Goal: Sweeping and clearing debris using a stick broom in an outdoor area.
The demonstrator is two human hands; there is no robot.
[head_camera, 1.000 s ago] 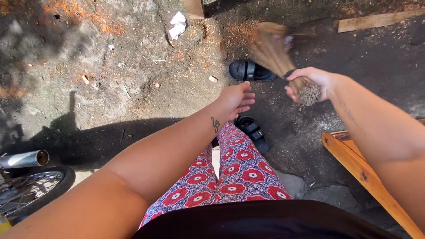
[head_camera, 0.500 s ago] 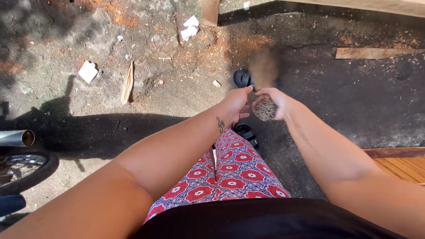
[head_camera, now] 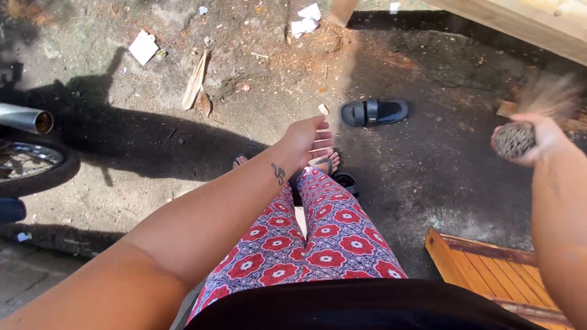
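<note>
My right hand (head_camera: 541, 140) grips the bound handle end of a stick broom (head_camera: 529, 122), whose bristles blur out to the upper right over the dark ground. My left hand (head_camera: 309, 140) hangs empty in front of me, fingers loosely curled and apart, above my patterned red-and-blue trousers (head_camera: 306, 238). A loose black sandal (head_camera: 374, 112) lies on the ground just beyond my left hand. My feet, in dark sandals (head_camera: 342, 178), show below the hand.
Scraps of paper (head_camera: 144, 47), a strip of wood (head_camera: 195, 88) and sawdust litter the concrete. A motorbike wheel and exhaust pipe (head_camera: 27, 119) stand at the left. A wooden slatted panel (head_camera: 489, 269) lies at lower right; a timber beam (head_camera: 520, 24) crosses the top right.
My right hand has swung the broom from the middle, near my left hand, out to the right. The view has shifted; my left hand has stayed in front of me.
</note>
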